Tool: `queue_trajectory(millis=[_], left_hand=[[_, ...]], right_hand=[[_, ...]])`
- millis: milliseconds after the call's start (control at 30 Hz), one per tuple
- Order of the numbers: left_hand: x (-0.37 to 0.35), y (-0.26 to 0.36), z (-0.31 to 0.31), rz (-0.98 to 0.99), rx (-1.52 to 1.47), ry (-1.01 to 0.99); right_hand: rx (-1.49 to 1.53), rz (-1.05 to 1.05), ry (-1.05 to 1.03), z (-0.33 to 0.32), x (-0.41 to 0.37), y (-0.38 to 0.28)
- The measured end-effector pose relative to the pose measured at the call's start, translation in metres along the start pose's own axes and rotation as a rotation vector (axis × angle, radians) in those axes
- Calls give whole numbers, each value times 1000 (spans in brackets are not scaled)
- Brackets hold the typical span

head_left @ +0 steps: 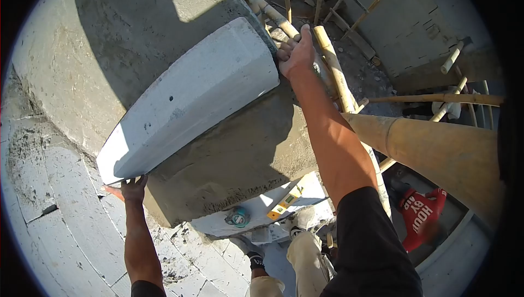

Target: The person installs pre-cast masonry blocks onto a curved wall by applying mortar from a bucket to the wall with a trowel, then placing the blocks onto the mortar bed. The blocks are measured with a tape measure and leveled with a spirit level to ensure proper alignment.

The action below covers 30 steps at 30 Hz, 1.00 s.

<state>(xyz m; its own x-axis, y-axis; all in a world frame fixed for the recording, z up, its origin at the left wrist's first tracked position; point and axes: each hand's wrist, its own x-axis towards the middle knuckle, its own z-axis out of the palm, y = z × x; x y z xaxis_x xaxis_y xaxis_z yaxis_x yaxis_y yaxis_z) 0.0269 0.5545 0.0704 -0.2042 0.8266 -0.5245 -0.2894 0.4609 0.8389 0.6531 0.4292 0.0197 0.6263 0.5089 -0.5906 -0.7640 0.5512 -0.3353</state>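
Observation:
A long pale grey concrete block (pixel 191 97) with bevelled edges lies tilted on a wet mortar bed (pixel 240 160) atop a curved block wall. My right hand (pixel 296 52) grips the block's far upper end, next to a bamboo pole. My left hand (pixel 133 189) holds its near lower end from below, fingers curled under the edge.
A yellow spirit level (pixel 285 203) and a teal tape measure (pixel 238 218) lie on a lower block. Bamboo scaffold poles (pixel 334 67) run along the right, a thick one (pixel 436 149) close by. Below right stands a person in a red shirt (pixel 421 215). My legs (pixel 295 259) stand beneath.

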Motion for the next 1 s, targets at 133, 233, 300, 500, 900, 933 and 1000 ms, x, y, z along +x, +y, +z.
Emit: queue_trajectory(millis=[133,233,300,500,900,933,1000], left_hand=[[-49,-4,59,-5,-178,139],[10,-5,3,-3,-70,93],[29,-5,-15,-7,-66,79],[68,5,-58,-3,-112,40],[65,2,-50,149,181,58],[72,1,-59,164,385,16],[77,0,-71,206,1016,-4]], right_hand=[[-145,-15,-82,5,-5,16],[-154,6,-27,8,-4,17],[-159,1,-80,8,-4,10],[-19,-104,-70,-9,28,-22],[-229,-148,-63,15,3,1],[-159,-142,-170,7,9,-12],[-107,-174,-124,-2,17,-26]])
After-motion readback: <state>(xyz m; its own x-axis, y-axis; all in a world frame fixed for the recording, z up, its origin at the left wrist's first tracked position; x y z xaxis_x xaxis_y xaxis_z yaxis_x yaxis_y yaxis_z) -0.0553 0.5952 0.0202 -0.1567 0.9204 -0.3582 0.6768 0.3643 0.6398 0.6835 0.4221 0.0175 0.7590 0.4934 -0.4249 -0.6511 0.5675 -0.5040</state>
